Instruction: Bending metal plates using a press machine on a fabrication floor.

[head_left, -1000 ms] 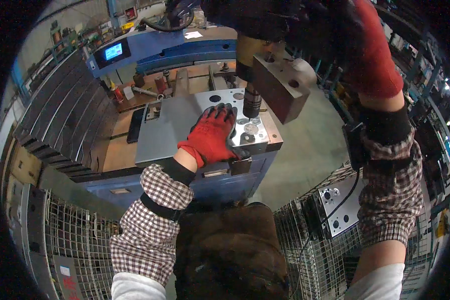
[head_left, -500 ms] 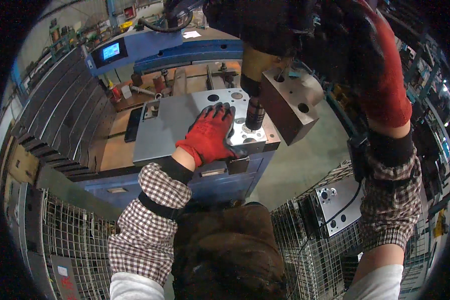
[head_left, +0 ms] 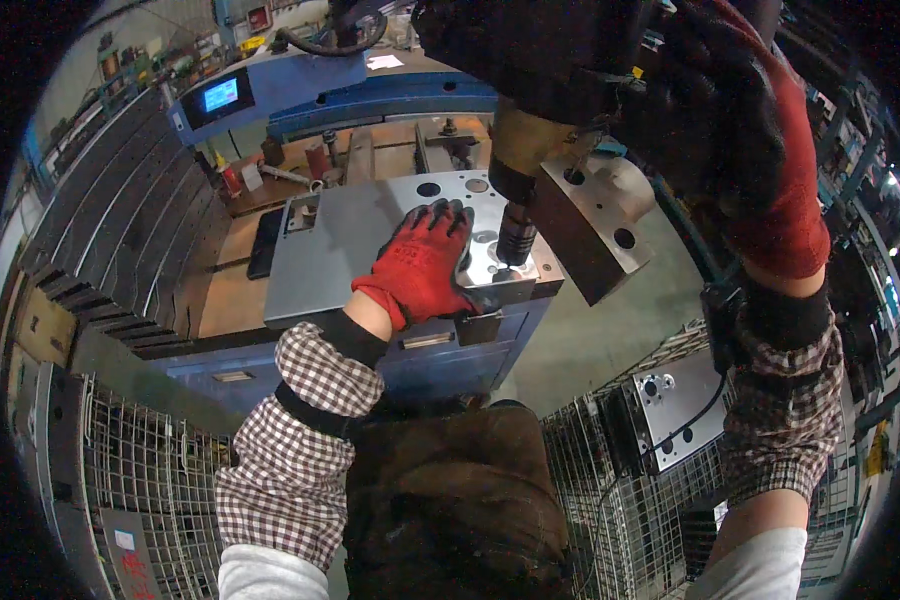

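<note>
Worker at a drilling-type machine; clock directions are taken from the gloved left hand (head_left: 425, 260) as centre. This hand lies open, fingers spread toward 12 o'clock, palm down on the grey metal plate (head_left: 330, 250), which rests on the bench (head_left: 232, 300). Between 2 and 3 o'clock, the dark spindle tool (head_left: 516, 235) points down at the plate's bright, holed end; whether its tip touches cannot be told. A drilled steel block (head_left: 592, 230) hangs just beside the tool, at its 3 o'clock. The right hand (head_left: 770, 145) is raised at 2 o'clock against the dark machine head (head_left: 540, 50); its fingers are lost in shadow, so its grip cannot be judged. At 4 o'clock, a second plate (head_left: 682, 405) sits at a wire basket (head_left: 660, 515). The step in hand appears to be working a hole; the next move calls for steady plate pressure and true tool alignment.
</note>
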`<state>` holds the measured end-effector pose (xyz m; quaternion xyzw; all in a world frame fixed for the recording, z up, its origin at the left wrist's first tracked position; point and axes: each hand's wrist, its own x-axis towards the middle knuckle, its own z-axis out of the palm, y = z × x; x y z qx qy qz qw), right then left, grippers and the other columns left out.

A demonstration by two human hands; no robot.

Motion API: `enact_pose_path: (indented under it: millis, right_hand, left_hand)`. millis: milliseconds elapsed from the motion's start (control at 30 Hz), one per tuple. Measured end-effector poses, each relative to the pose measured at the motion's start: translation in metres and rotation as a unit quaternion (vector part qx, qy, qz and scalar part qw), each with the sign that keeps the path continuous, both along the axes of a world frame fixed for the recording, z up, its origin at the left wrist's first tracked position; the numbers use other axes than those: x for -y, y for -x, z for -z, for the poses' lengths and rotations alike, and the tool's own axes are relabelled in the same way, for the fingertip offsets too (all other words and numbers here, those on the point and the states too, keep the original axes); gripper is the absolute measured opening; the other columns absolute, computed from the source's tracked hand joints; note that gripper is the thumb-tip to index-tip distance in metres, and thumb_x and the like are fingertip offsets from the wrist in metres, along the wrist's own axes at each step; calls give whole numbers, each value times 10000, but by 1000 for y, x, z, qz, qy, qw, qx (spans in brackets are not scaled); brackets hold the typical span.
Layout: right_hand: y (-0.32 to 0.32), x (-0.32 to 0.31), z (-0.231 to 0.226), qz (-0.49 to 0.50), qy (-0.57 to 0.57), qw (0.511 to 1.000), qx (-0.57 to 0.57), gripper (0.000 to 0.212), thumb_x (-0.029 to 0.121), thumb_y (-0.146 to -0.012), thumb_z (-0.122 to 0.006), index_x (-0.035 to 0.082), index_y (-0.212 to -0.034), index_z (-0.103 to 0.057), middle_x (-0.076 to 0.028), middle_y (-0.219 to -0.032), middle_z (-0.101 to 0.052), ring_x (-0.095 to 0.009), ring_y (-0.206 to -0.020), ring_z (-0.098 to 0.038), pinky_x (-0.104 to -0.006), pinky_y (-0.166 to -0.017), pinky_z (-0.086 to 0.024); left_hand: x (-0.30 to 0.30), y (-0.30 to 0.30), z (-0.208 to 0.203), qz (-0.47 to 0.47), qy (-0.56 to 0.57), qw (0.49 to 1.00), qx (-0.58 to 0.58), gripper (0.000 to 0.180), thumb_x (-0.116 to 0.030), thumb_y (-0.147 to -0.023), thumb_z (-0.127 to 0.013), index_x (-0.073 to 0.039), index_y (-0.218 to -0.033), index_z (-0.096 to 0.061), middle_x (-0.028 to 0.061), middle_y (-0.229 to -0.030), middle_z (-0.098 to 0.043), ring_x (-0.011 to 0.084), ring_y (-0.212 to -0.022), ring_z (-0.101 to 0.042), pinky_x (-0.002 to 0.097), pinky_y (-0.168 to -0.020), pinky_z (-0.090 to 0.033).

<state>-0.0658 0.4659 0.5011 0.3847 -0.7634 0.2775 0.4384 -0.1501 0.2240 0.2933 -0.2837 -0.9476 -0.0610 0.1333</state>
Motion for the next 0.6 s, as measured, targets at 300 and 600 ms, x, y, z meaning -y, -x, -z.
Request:
enact_pose_path:
  millis: [300,600]
  right_hand:
    - [8,16,-4,94,35,991,-92,459,192,-1051,-518,-88,-1414,-494,-191,-1343,-627,-215,-1146,-648,-320,-938,-546]
    - [52,-20,-17,-325,200,896,228,537,126,-1027,-514,-53,-1526,-423,-165,-1381,-615,-199,-1146,-640,-320,-948,-552]
  left_hand:
    - [-3,3,3,-1,-4,1000,-12,1188,-590,-684,-835,32,-1559,-324,294,-1605,-330,475,-1493,-309,509,-1259,-231]
    - [4,0,2,-2,-12,1000,2,1182,-583,-687,-838,15,-1567,-325,294,-1605,-329,463,-1502,-299,506,-1262,-222]
